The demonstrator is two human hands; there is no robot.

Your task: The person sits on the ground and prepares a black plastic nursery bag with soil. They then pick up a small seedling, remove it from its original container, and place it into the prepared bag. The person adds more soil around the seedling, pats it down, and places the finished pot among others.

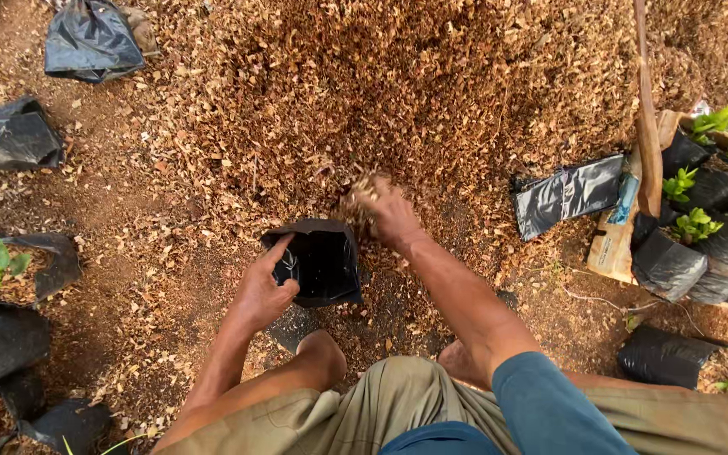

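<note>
Squatting before a wide heap of brown wood chips. Near the heap's lower edge, an open black bag on the dirt. Left hand pinching the bag's left rim, thumb inside, fingers clamped outside. Right hand just above the bag's right corner, fingers curled shut around a clump of chips. Fingertips buried, bag's inside too dark to read.

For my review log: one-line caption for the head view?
Left hand holds a black grow bag open while right hand scoops wood chips.
</note>
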